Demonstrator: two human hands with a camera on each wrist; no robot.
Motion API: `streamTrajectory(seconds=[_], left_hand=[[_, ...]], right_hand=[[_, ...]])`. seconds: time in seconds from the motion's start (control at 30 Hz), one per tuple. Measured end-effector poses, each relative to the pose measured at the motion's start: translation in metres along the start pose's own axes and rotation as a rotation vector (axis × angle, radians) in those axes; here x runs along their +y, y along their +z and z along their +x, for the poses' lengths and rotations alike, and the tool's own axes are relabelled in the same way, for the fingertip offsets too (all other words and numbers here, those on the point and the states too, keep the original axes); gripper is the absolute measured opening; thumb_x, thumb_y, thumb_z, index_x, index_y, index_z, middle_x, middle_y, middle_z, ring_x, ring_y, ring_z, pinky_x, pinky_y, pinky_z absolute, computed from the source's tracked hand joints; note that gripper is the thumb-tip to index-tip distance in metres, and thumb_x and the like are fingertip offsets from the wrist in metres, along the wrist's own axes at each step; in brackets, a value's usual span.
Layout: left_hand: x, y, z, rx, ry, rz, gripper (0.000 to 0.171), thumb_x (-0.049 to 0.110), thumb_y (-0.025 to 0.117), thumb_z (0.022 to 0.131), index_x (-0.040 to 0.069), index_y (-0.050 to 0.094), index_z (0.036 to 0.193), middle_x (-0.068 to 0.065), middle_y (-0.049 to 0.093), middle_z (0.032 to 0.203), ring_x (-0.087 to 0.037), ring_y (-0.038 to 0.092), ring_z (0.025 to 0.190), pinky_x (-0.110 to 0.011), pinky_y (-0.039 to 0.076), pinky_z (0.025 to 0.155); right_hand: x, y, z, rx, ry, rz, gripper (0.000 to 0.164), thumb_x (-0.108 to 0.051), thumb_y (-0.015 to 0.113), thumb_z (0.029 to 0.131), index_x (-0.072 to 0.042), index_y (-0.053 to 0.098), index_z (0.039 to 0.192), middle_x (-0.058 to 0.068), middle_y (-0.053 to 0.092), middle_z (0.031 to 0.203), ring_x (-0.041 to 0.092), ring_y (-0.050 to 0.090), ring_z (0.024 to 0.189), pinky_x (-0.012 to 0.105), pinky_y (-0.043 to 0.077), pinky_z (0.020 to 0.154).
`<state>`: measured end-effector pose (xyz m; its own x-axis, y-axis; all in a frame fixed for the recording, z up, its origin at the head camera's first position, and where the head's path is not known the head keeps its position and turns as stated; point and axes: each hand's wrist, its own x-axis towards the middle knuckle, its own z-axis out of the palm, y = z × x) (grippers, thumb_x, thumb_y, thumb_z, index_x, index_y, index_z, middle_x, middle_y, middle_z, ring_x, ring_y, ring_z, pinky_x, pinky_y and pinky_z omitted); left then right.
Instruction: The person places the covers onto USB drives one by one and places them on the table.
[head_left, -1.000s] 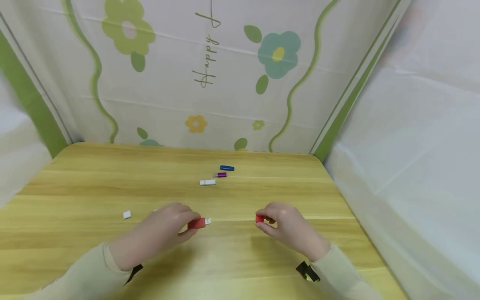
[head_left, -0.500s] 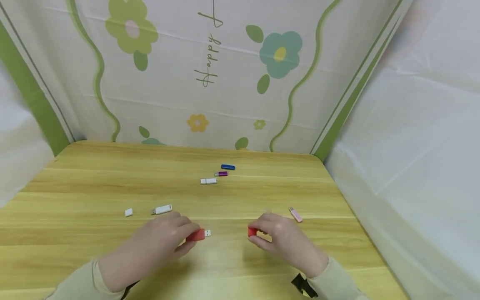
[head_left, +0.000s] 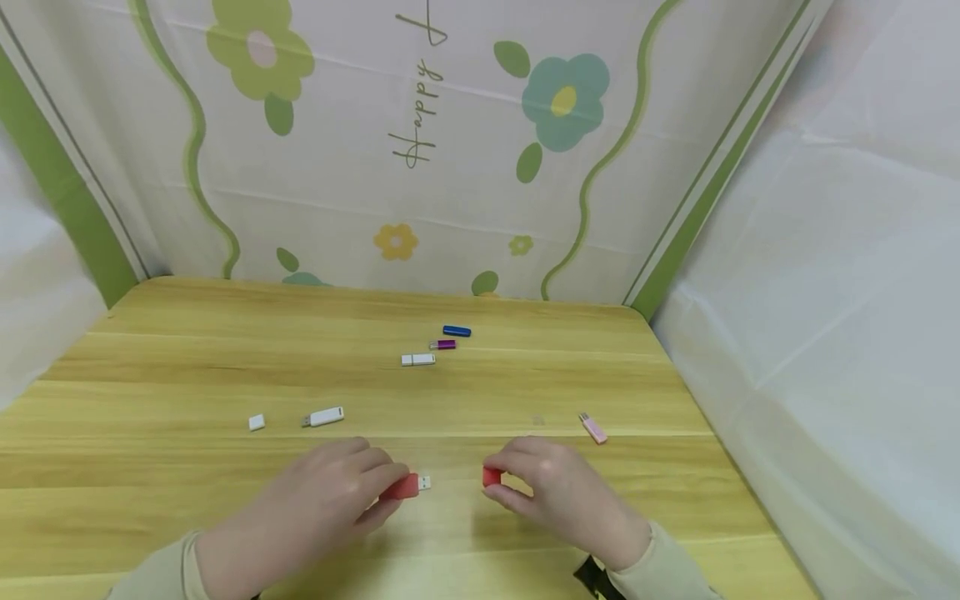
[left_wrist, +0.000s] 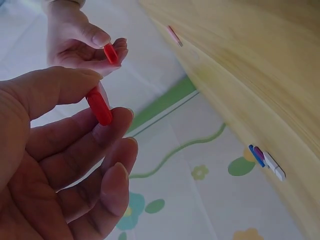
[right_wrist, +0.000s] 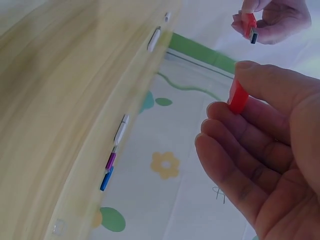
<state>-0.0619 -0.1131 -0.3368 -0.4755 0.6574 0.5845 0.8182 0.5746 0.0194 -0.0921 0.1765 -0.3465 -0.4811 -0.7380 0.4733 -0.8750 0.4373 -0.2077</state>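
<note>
Between thumb and fingertips, my left hand (head_left: 330, 492) pinches a red USB stick (head_left: 401, 487) whose bare metal plug points right, toward the other hand. My right hand (head_left: 558, 487) pinches a small red cap (head_left: 491, 476). A short gap separates plug and cap, and both are held above the table. In the right wrist view the cap (right_wrist: 238, 96) sits between thumb and forefinger, with the plug of the red stick (right_wrist: 250, 25) beyond it. The left wrist view shows the red stick (left_wrist: 99, 106) nearly end-on.
On the wooden table (head_left: 187, 350) lie a white USB stick (head_left: 324, 417) with its plug bare and a white cap (head_left: 257, 422). Farther back are a capped white stick (head_left: 417, 360), a purple stick (head_left: 443, 344) and a blue stick (head_left: 457, 331). A pink stick (head_left: 592, 428) lies right.
Both hands have come lower in the head view, nearer my body. The right hand with the red cap has moved left, narrowing the gap to the red stick. The pink stick has come into sight.
</note>
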Motion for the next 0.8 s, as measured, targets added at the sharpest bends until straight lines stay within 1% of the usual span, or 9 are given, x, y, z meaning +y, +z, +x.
streamTrajectory(seconds=[0.17,0.43,0.6,0.8], left_hand=[[0.002,0.000,0.001,-0.015,-0.022,-0.007,0.024,0.016,0.089,0.069,0.014,0.073,0.086,0.010,0.065,0.077,-0.006,0.055,0.066,-0.020,0.049,0.059],[0.002,0.003,0.002,0.018,-0.007,0.005,0.024,0.015,0.090,0.068,0.014,0.072,0.084,0.010,0.064,0.074,-0.006,0.054,0.064,-0.020,0.047,0.058],[0.003,0.003,0.002,0.007,-0.016,0.000,0.025,0.015,0.090,0.067,0.015,0.071,0.084,0.011,0.062,0.074,-0.005,0.051,0.063,-0.018,0.045,0.057],[0.003,0.004,0.003,-0.003,-0.020,-0.001,0.024,0.015,0.089,0.068,0.015,0.071,0.084,0.011,0.061,0.073,-0.005,0.051,0.063,-0.019,0.046,0.056]], right_hand=[[-0.004,0.000,0.002,-0.004,-0.002,0.003,0.015,-0.014,0.082,0.082,-0.010,0.073,0.095,-0.008,0.067,0.087,0.001,0.060,0.077,0.010,0.049,0.072],[-0.008,0.003,0.004,0.031,-0.058,-0.025,0.017,-0.015,0.083,0.081,-0.012,0.072,0.094,-0.008,0.066,0.088,0.002,0.061,0.078,0.011,0.050,0.072],[-0.011,0.004,0.006,0.018,-0.060,-0.036,0.017,-0.016,0.083,0.081,-0.013,0.072,0.094,-0.009,0.066,0.088,0.002,0.061,0.078,0.011,0.049,0.071],[-0.013,0.005,0.007,0.000,-0.056,-0.043,0.015,-0.018,0.082,0.083,-0.013,0.072,0.094,-0.009,0.065,0.087,0.003,0.060,0.077,0.011,0.049,0.071]])
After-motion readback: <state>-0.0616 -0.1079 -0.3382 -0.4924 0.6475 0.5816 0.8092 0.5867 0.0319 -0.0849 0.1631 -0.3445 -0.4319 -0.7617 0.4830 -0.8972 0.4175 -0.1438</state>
